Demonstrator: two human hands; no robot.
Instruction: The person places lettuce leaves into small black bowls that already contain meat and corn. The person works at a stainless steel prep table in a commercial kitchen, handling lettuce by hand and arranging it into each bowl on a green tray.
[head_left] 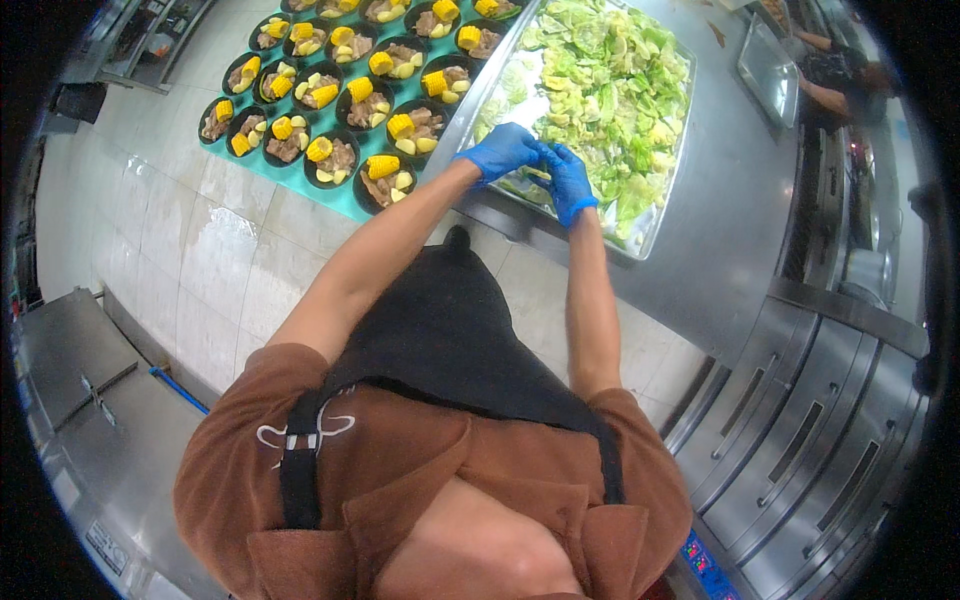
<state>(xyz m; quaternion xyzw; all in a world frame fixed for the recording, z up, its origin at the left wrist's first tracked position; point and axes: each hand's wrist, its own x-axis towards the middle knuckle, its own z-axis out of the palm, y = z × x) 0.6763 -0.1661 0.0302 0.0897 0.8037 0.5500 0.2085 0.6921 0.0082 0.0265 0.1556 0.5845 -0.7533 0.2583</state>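
Now, by label:
Left hand: blue-gloved, fingers curled and pinched toward the right hand over the near edge of the tray.
Right hand: blue-gloved, fingers closed on a small pale-green leaf piece, fingertips meeting those of the left.
Leaf piece: held between both hands, just above the tray's near corner.
Cut cabbage: heaped, light green, filling most of the tray.
Tray: shallow steel, resting on the steel surface.
Black bowls: in rows on a teal mat to the left, each with a yellow corn piece and brownish food.
Apron: black, over a brown shirt.
Far right: another person's arms, well apart.
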